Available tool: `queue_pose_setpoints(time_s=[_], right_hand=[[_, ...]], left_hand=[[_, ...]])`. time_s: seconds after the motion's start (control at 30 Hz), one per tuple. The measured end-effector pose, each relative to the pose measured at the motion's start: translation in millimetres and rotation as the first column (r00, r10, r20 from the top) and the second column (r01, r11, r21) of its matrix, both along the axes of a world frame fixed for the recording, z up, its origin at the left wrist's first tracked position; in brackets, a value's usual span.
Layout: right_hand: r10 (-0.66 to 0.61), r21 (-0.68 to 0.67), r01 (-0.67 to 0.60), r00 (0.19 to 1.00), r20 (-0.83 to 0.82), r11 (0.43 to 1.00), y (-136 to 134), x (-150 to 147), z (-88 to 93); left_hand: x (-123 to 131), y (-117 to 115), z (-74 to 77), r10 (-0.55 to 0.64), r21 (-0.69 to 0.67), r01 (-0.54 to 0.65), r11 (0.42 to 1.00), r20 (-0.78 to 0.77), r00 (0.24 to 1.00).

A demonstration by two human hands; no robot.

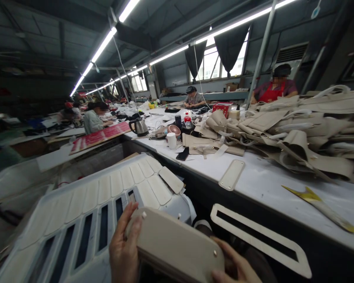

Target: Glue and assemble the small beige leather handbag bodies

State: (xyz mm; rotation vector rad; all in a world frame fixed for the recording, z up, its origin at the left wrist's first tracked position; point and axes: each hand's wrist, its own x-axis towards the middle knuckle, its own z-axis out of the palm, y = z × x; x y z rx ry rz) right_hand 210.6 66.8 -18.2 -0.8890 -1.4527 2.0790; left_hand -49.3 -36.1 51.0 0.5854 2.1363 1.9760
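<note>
While the long white worktable (262, 184) on your right carries a sprawling heap of beige leather bag pieces (297, 129) from its far edge toward the middle, the trouble spots sit nearer you. That heap is loosely stacked, and a nudge could slide pieces across the table. The white slatted plastic rack (32, 236) to your left holds a row of cream oval pads (116, 182) that overlap loosely; bump its corner and they may shuffle out of order. The cream slotted leather frame (253, 236) lies right at the table's near edge, just beside your right wrist, so an elbow could sweep it down. You hold the cream rounded leather panel (177, 245) in the air below that edge. Your left hand (124, 251) grips its left end, thumb on top, and your right hand (236, 267) pinches the lower right corner. A slack pinch could let it twist, and its small metal studs (214, 253) might scuff.
</note>
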Motion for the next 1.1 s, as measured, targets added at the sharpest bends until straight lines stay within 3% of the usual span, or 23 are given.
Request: queue_pose_setpoints(time_s=[0.07, 0.13, 0.2, 0.27, 0.37, 0.43, 0.53, 0.7, 0.9, 1.0, 1.1], right_hand=[[-0.143, -0.086, 0.139, 0.988, -0.050, 0.987, 8, -4, 25.7], [-0.270, -0.087, 0.263, 0.959, -0.084, 0.961, 15, -11, 45.0], [-0.312, -0.052, 0.309, 0.946, -0.088, 0.950, 15, -22, 53.6], [-0.329, -0.034, 0.327, 0.942, -0.075, 0.944, 10, -34, 52.1], [-0.366, -0.086, 0.359, 0.924, -0.111, 0.930, -5, -49, 40.7], [-0.357, -0.140, 0.338, 0.921, -0.152, 0.931, -14, -54, 33.2], [-0.324, -0.167, 0.296, 0.930, -0.173, 0.940, -25, -53, 23.6], [-0.332, -0.125, 0.315, 0.931, -0.150, 0.941, -29, -51, 12.4], [-0.290, -0.006, 0.293, 0.944, -0.156, 0.956, -26, -54, 23.2], [-0.276, 0.032, 0.285, 0.945, -0.175, 0.958, -32, -56, 28.0], [-0.284, 0.066, 0.293, 0.951, -0.126, 0.954, -37, -61, 29.6]], left_hand=[[2, -22, 7.9, -0.133, -0.126, 0.126, 0.984, -0.048, 0.990], [9, -41, 8.3, -0.364, -0.266, 0.335, 0.904, -0.065, 0.929], [23, -52, -0.5, -0.600, -0.375, 0.516, 0.770, -0.150, 0.786], [41, -52, -14.1, -0.719, -0.473, 0.554, 0.685, -0.322, 0.615], [64, -36, -30.0, -0.645, -0.520, 0.383, 0.764, -0.581, 0.496], [72, -24, -33.9, -0.559, -0.489, 0.275, 0.828, -0.677, 0.479], [76, -11, -35.0, -0.488, -0.453, 0.192, 0.871, -0.748, 0.449], [79, -1, -39.3, -0.490, -0.469, 0.176, 0.865, -0.720, 0.492], [73, 0, -31.7, -0.538, -0.482, 0.306, 0.821, -0.475, 0.696], [66, -3, -27.2, -0.477, -0.430, 0.306, 0.850, -0.379, 0.793], [64, -4, -25.7, -0.436, -0.401, 0.294, 0.868, -0.328, 0.838]])
